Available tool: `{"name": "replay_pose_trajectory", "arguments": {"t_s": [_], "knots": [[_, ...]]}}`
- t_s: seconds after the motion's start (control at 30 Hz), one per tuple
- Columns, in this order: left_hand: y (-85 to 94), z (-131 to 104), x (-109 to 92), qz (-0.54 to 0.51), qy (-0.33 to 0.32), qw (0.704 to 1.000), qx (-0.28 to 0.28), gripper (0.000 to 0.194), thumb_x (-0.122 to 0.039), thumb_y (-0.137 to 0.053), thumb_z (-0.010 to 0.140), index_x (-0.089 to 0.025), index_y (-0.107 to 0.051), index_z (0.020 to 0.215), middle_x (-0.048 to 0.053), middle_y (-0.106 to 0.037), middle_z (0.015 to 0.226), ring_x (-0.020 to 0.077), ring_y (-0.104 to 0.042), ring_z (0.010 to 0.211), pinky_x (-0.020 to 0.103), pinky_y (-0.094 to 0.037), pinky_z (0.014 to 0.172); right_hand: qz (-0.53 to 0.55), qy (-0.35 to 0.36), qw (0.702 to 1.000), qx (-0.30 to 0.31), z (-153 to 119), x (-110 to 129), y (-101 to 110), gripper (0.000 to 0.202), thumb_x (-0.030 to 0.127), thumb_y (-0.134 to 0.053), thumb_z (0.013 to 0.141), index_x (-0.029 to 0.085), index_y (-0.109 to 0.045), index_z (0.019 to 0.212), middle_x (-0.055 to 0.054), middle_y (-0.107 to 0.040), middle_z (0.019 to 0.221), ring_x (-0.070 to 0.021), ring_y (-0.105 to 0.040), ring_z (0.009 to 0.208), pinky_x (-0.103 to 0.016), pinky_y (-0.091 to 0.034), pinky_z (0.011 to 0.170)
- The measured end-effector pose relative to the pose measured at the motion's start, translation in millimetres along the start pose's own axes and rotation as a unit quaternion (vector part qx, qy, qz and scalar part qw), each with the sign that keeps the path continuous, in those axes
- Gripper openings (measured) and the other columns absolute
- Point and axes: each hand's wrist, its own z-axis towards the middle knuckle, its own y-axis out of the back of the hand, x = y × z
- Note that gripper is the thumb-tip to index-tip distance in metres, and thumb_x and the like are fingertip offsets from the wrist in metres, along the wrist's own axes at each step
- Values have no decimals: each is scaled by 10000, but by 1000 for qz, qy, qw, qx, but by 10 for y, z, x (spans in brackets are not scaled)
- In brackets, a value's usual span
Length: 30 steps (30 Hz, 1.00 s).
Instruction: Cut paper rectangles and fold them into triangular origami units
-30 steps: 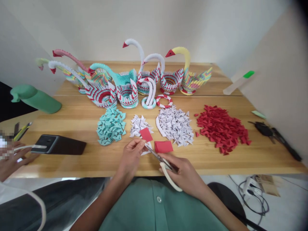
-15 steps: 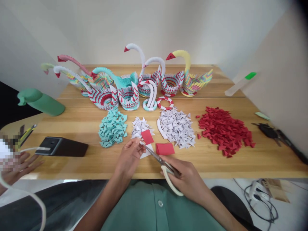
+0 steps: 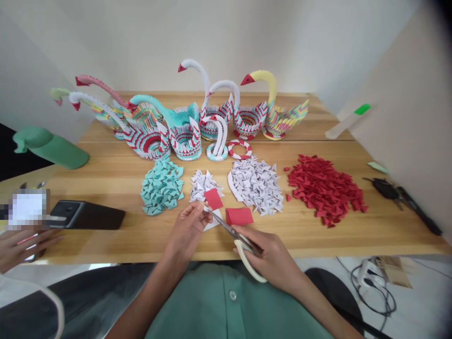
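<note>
My left hand (image 3: 189, 226) is closed in a pinch, with a small bit of white paper at its fingertips. In my right hand (image 3: 273, 256) are scissors (image 3: 245, 258) with cream handles; their blade tips reach the white bit at my left fingertips. Whether the blades are cutting is too small to tell. Just beyond the fingertips lies a red paper piece (image 3: 213, 198). A folded red paper (image 3: 239, 216) rests beside the scissor blades, and a white sheet (image 3: 212, 225) lies partly beneath them.
Several paper swans (image 3: 183, 141) stand at the back. Piles of teal (image 3: 162, 186), white (image 3: 256, 183) and red (image 3: 326, 188) folded pieces lie in front. A green bottle (image 3: 52, 148), black box-like device (image 3: 88, 215) and another person's hand (image 3: 28, 245) are at left; keys (image 3: 384, 189) at right.
The view has shifted slightly, moving the table items a little left. Another person's hand at the far left now has a bright phone-like screen near it. My hands keep nearly the same pose.
</note>
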Motion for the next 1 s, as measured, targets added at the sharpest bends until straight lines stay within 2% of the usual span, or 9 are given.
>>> {"name": "replay_pose_trajectory", "arguments": {"t_s": [0.2,0.37,0.57,0.67,0.73,0.77,0.83,0.9,1.0], "knots": [[-24,-18,0,28,-9,1000,10,179,-270,-822,681,-144,-712,743,8,-658,692,100,-585,605,227,-482,622,-6,3,1000,1,-21,12,5,401,181,-612,847,196,-626,1247,-62,-741,1064,-176,-705,827,-251,-542,760],[-49,-88,51,80,-35,996,17,190,-308,-825,674,-155,-717,709,3,-652,661,103,-572,604,224,-467,617,-2,11,1000,-8,-19,42,4,433,157,-615,847,233,-608,1273,-42,-740,1064,-163,-702,829,-232,-533,757],[-16,-116,1,130,-51,990,-20,245,-345,-856,627,-160,-704,678,-15,-642,590,82,-548,567,182,-447,584,-25,20,999,10,-32,93,26,471,128,-600,839,230,-596,1299,-42,-730,1109,-174,-701,892,-245,-530,789],[53,-46,-131,81,-110,990,-43,249,-317,-874,601,-173,-701,708,-18,-687,675,91,-590,600,191,-485,606,-51,11,999,-3,-63,32,202,484,145,-592,841,250,-589,1314,-30,-718,1148,-184,-701,932,-261,-531,821],[105,-2,-209,57,-147,987,-34,247,-287,-876,597,-170,-701,726,-13,-706,730,108,-618,636,204,-506,609,-78,-33,994,-74,-116,-71,413,469,177,-576,859,257,-584,1321,-34,-701,1192,-198,-694,978,-272,-532,837],[129,11,-232,54,-152,987,-27,243,-283,-871,608,-167,-702,739,-8,-711,751,115,-627,651,207,-514,611,-104,-70,984,-127,-152,-136,532,449,203,-571,869,256,-589,1314,-40,-702,1191,-207,-695,982,-279,-536,827],[172,17,-234,56,-145,988,-21,244,-287,-864,619,-158,-702,748,-4,-709,754,119,-630,651,208,-522,600,-179,-138,959,-173,-231,-270,760,471,242,-552,886,248,-542,1357,-51,-710,1164,-220,-699,947,-290,-538,778],[206,8,-194,60,-133,989,-24,255,-300,-862,622,-153,-703,756,-3,-707,760,118,-628,645,203,-523,582,-257,-187,932,-176,-299,-385,920,465,270,-544,892,233,-537,1355,-63,-719,1131,-240,-702,930,-292,-526,742],[245,-3,-126,61,-126,990,-24,265,-313,-858,626,-155,-706,774,0,-706,777,118,-626,654,199,-524,577,-348,-234,897,-139,-327,-482,993,431,274,-521,906,217,-548,1332,-78,-735,1071,-254,-705,912,-281,-500,700]]}}
